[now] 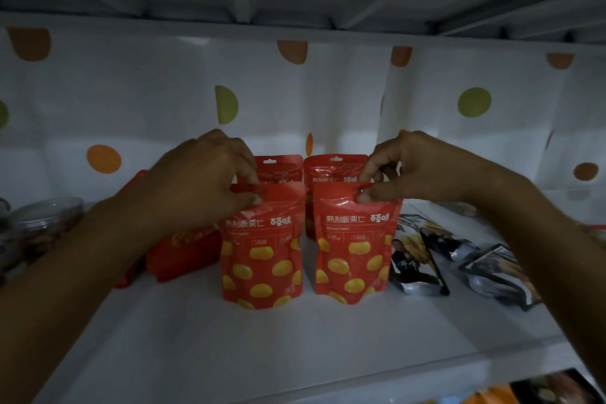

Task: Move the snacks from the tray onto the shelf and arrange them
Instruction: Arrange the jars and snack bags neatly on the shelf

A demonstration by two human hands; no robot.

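The left hand (203, 180) is pinching the top edge of the left pouch (262, 259) between thumb and fingers, and the right hand (403, 170) is pinching the top edge of the right pouch (352, 249) in the same way. Both hands are curling tightly, each one holding its own pouch. The two pouches are red with yellow round shapes printed on them. They are standing upright on the white shelf (229, 344), side by side, with a small gap between them, and their fronts are facing the camera.

Just behind them two back pouches (331, 170) of the same kind are standing upright too, one behind each front pouch; only their upper parts are showing. To the left of the left pouch some red bags (183, 252) are lying flat on the shelf, partly hiding behind the left forearm. Further left a clear jar (46, 223) is standing near the edge of the view. To the right several dark packets (416, 259) with silver edges are lying flat, the nearest one just beside the right pouch. A white sheet (295, 102) with orange and green dots is hanging at the back of the shelf.
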